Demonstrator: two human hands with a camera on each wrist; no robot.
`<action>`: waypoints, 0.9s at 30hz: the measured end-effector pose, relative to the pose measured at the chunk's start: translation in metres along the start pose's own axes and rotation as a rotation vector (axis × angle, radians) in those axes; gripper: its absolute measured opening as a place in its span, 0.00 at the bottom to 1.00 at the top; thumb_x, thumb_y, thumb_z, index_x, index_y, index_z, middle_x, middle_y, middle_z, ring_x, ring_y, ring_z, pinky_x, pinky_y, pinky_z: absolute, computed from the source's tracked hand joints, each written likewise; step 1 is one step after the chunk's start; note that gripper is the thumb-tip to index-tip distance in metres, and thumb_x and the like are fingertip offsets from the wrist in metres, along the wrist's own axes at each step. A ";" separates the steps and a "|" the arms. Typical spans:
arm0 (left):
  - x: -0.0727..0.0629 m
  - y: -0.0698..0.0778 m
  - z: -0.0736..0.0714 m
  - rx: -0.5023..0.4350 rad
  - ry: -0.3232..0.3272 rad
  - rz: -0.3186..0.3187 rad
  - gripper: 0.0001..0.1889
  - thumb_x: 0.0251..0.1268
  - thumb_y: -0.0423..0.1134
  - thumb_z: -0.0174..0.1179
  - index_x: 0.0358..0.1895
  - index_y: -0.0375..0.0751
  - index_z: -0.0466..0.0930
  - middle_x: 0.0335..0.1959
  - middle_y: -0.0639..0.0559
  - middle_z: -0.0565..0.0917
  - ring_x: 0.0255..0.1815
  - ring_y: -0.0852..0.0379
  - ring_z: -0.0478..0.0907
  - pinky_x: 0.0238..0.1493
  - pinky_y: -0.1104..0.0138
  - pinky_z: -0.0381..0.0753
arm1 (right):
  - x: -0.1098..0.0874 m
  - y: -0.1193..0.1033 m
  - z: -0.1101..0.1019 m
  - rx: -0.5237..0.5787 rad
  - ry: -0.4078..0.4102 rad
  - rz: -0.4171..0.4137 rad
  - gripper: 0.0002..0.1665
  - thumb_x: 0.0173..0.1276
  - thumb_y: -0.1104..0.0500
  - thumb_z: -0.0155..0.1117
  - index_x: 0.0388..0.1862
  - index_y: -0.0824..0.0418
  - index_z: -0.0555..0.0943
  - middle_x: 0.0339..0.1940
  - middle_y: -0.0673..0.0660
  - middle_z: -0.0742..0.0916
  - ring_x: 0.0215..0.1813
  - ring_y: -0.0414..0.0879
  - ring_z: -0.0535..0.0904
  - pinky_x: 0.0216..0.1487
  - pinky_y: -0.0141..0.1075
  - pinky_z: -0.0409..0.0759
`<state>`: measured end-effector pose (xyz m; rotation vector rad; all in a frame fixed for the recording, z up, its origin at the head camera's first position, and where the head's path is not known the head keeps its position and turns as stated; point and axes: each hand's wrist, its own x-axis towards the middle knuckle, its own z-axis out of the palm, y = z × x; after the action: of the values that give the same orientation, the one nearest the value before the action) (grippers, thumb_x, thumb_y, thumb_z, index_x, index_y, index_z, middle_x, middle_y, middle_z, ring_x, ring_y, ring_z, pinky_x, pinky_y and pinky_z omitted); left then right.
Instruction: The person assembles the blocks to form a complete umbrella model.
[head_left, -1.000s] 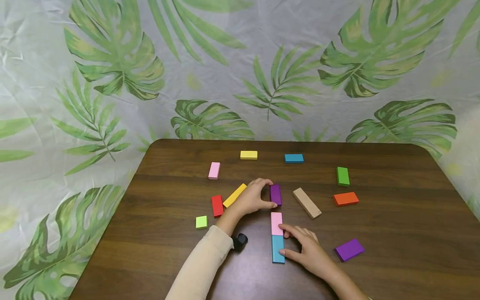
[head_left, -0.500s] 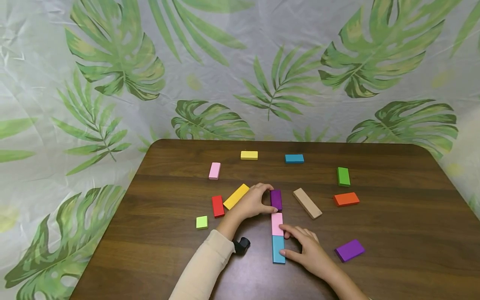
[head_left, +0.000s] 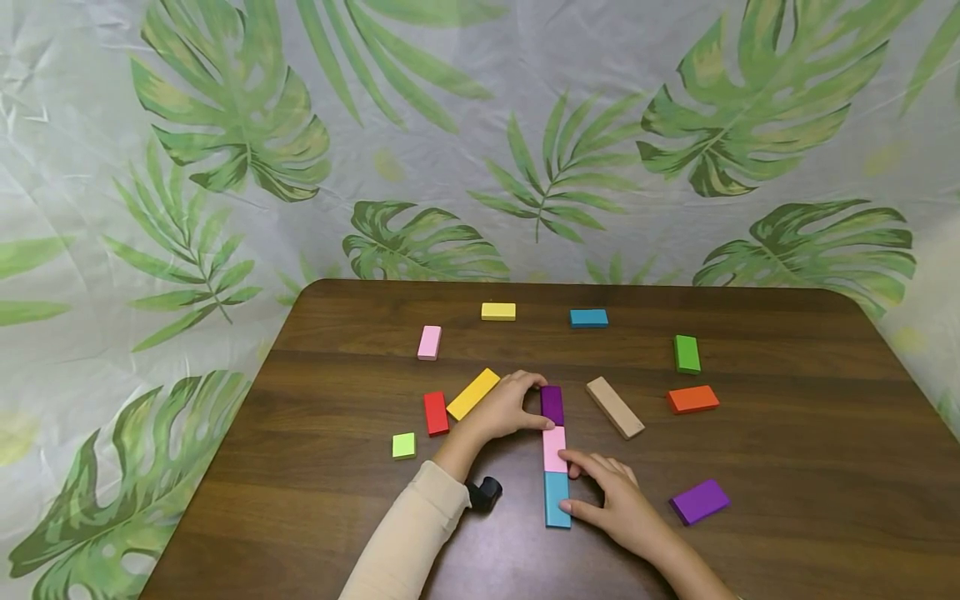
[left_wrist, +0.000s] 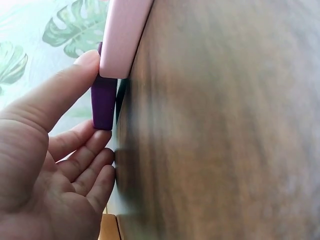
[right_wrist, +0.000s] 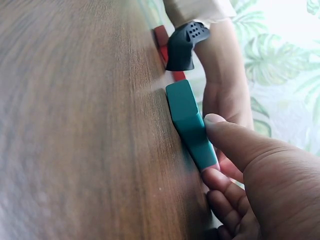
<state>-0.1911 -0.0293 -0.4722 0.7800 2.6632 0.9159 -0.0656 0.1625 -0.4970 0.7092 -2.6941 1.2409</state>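
Purple block (head_left: 552,403) (between left fingers (left_wrist: 74,140))

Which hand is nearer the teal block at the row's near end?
Right hand: its thumb touches the teal block. The left hand is farther, holding the purple block at the far end.

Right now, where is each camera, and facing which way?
Head: on the head, facing forward-down over the table; left hand and right hand show.
Left wrist: worn there, facing the purple block; left hand shows.
Right wrist: worn there, facing the teal block; right hand, left arm show.
Head and left wrist share the purple block.
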 end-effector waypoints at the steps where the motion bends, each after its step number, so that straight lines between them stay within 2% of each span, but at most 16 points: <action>1: 0.000 0.000 0.000 -0.003 -0.002 -0.001 0.32 0.45 0.51 0.68 0.55 0.42 0.71 0.50 0.51 0.73 0.53 0.57 0.67 0.55 0.67 0.65 | 0.000 0.000 0.000 0.000 -0.001 0.000 0.34 0.50 0.49 0.71 0.57 0.54 0.73 0.36 0.41 0.76 0.44 0.40 0.70 0.47 0.45 0.58; 14: 0.000 -0.002 0.000 -0.044 -0.020 -0.013 0.32 0.45 0.51 0.68 0.55 0.43 0.70 0.51 0.53 0.71 0.53 0.57 0.65 0.55 0.66 0.65 | 0.000 0.000 0.000 0.001 -0.001 0.002 0.34 0.49 0.50 0.71 0.56 0.55 0.73 0.36 0.42 0.76 0.44 0.40 0.70 0.48 0.45 0.58; 22: 0.001 -0.003 0.001 -0.022 -0.006 -0.007 0.26 0.53 0.51 0.62 0.54 0.44 0.71 0.50 0.52 0.72 0.54 0.56 0.65 0.55 0.66 0.64 | 0.000 0.001 0.000 0.005 0.002 0.001 0.34 0.49 0.50 0.71 0.57 0.54 0.73 0.36 0.41 0.76 0.44 0.40 0.70 0.48 0.45 0.57; 27: 0.001 -0.003 0.002 -0.017 0.004 0.003 0.25 0.54 0.49 0.63 0.53 0.43 0.71 0.51 0.52 0.72 0.54 0.56 0.65 0.56 0.67 0.64 | 0.000 0.001 0.000 0.008 0.006 -0.008 0.35 0.49 0.51 0.71 0.57 0.55 0.72 0.36 0.42 0.76 0.44 0.40 0.70 0.48 0.45 0.57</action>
<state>-0.1928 -0.0296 -0.4760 0.7801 2.6546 0.9404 -0.0660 0.1628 -0.4976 0.7149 -2.6804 1.2502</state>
